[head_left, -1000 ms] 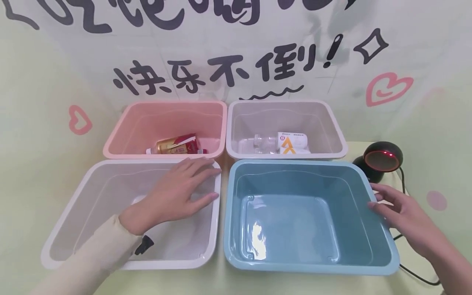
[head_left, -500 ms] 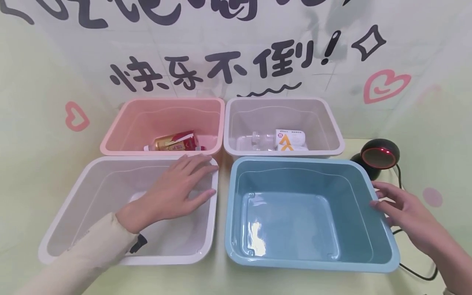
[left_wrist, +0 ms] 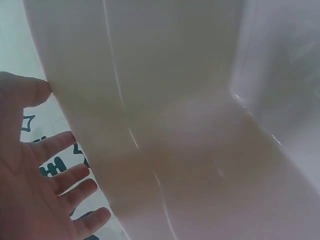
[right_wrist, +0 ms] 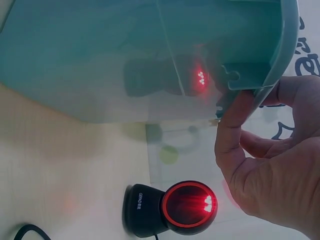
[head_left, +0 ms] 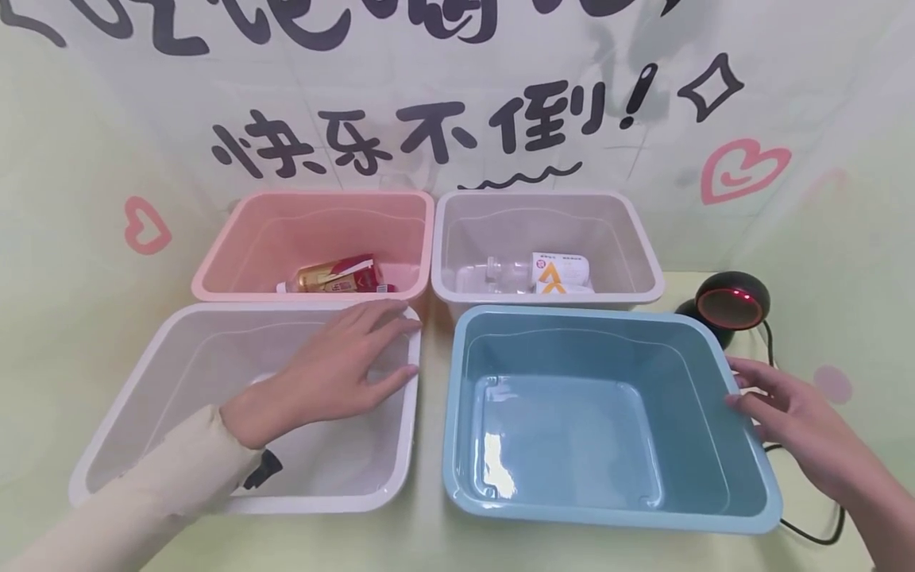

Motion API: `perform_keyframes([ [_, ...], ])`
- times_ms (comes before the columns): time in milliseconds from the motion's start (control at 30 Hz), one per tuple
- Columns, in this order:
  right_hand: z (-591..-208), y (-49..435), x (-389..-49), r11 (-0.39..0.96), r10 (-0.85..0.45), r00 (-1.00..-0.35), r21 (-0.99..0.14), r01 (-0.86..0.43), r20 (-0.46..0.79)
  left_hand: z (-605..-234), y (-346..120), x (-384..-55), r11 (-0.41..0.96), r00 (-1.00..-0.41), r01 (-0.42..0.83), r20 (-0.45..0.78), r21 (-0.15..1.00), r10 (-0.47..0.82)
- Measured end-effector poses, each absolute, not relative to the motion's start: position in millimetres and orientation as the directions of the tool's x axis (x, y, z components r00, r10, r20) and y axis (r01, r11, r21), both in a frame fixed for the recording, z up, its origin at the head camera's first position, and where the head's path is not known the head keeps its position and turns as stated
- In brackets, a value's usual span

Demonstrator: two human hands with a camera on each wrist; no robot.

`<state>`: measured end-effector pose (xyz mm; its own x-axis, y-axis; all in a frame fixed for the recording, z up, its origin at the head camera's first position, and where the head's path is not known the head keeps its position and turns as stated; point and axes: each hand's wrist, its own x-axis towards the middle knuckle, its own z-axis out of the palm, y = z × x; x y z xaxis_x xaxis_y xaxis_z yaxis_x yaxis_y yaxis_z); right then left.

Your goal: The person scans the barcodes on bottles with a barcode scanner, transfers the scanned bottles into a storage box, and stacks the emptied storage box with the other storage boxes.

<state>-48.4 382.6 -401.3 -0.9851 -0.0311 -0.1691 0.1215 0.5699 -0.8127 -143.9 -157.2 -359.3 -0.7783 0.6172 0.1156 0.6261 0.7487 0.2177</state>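
In the head view my left hand (head_left: 322, 377) reaches over the white plastic bin (head_left: 409, 421), front left, with spread fingertips at its right rim. The left wrist view shows the thumb and fingertips of that hand (left_wrist: 30, 190) touching the bin's edge without curling round it. My right hand (head_left: 801, 417) holds the right rim of the blue plastic bin (head_left: 608, 518), front right. From the right wrist, this hand (right_wrist: 275, 165) pinches the rim between thumb and fingers, one finger under the lip. A strip of table separates the two bins.
Behind stand a pink bin (head_left: 203, 262) with a gold and red bottle (head_left: 336, 276) and a greyish bin (head_left: 650, 254) with clear bottles (head_left: 515, 274). A black scanner (head_left: 732, 300) with a red light and a cable (head_left: 815, 540) lies right of the blue bin.
The blue bin has shifted slightly right with my right hand, and the gap between it and the white bin has widened. My left hand keeps its place on the white rim.
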Motion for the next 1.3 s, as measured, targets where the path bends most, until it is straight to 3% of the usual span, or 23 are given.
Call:
perform_keyframes([
  [267,-400.0,389.2,-48.3,0.579,-0.042,-0.986,-0.808,0.107,-0.160,-341.7,-143.9,-140.2,0.749,-0.782,0.623,0.135,0.228,0.609],
  [533,-400.0,392.0,-44.8,0.626,-0.031,-0.988,-0.774,0.096,-0.149,-316.3,-118.6,-131.6,0.752,-0.824,0.507,-0.017,0.421,0.566],
  [767,-395.9,395.0,-41.7,0.653,-0.029,-0.988,-0.751,0.098,-0.154,-307.1,-102.5,-128.0,0.661,-0.748,0.210,-0.317,0.721,0.583],
  [867,-394.4,394.4,-42.2,0.651,-0.038,-0.987,-0.753,0.093,-0.154,-307.9,-98.6,-125.7,0.640,-0.719,0.100,-0.389,0.762,0.576],
  [1133,-394.1,393.2,-41.7,0.649,-0.043,-0.985,-0.754,0.097,-0.164,-314.8,-85.7,-123.5,0.513,-0.708,-0.236,-0.508,0.825,0.490],
  [1300,-394.2,394.6,-41.8,0.635,-0.059,-0.988,-0.769,0.071,-0.140,-318.2,-80.2,-124.5,0.425,-0.692,-0.355,-0.540,0.833,0.480],
])
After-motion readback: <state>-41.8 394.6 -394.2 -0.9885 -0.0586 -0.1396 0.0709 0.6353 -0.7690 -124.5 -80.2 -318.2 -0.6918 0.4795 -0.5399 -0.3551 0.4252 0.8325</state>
